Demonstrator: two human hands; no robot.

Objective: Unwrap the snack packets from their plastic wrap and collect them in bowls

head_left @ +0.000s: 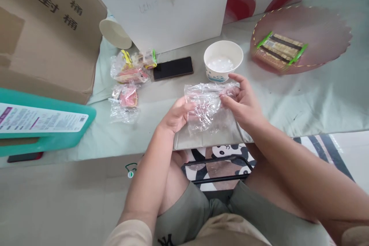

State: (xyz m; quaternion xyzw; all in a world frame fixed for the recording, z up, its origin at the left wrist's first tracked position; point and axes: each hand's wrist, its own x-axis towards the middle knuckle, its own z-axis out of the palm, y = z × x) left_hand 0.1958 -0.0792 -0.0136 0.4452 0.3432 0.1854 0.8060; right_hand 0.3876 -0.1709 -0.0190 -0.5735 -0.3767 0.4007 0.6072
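Observation:
A clear plastic bag [205,113] is stretched between my two hands above the front of the table. My left hand [178,114] grips its left side, thumb on the near face. On the right, my right hand [241,100] pinches the bag's upper edge between thumb and fingers, with the index finger raised. Nothing can be made out inside the bag. Just behind it stands a white paper bowl [223,57] with something clear and shiny at its bottom. Left of the bag, a pink item in a clear wrapper [127,100] lies on the cloth.
A black phone [173,68] lies beside several wrapped snacks [131,69]. A pink scalloped bowl [323,42] holds a packaged snack [281,50]. Behind are a white box [164,7], a tipped paper cup [115,32] and a cardboard box [54,46]. A teal jug [83,115] is at left.

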